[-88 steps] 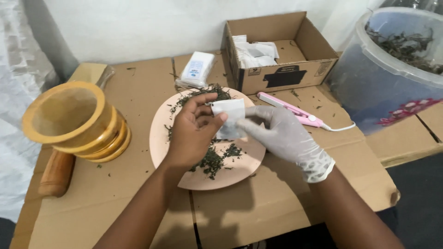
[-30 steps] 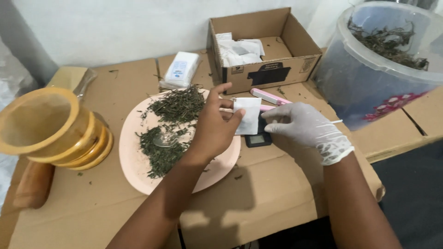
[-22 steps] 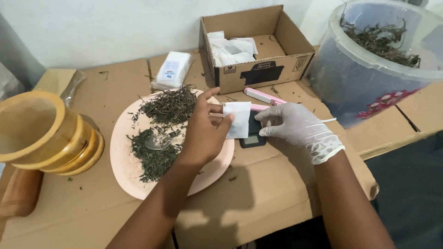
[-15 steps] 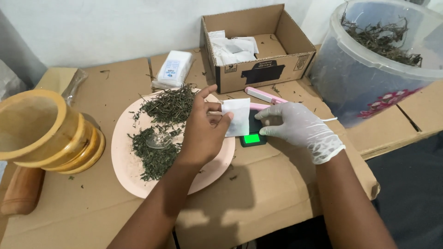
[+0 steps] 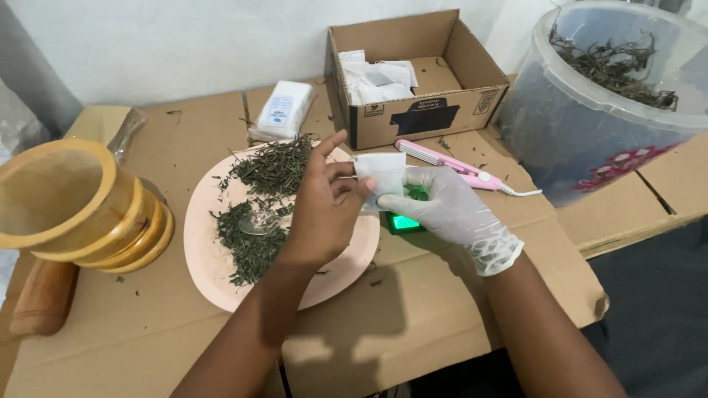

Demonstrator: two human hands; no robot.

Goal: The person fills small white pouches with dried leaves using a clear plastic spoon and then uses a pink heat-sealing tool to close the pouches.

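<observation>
My bare left hand [image 5: 322, 203] and my white-gloved right hand [image 5: 448, 208] both pinch a small white paper sachet [image 5: 381, 170], holding it just above a small scale with a lit green display [image 5: 404, 218]. Under my left hand a pink plate [image 5: 214, 258] carries two heaps of dried green herbs [image 5: 254, 203] and a clear spoon [image 5: 259, 223] lying among them. The scale is mostly hidden behind my right hand.
A wooden mortar [image 5: 70, 203] and pestle [image 5: 43, 298] stand at the left. Behind are a cardboard box [image 5: 413, 70] of white sachets, a small white packet [image 5: 280, 110], a pink handheld sealer [image 5: 453, 163] with cord, and a large clear tub [image 5: 612, 103] of dried herbs.
The hands carried the sachet from over the plate to the right, above the scale. The scale's display has lit up green. The camera view shifted slightly.
</observation>
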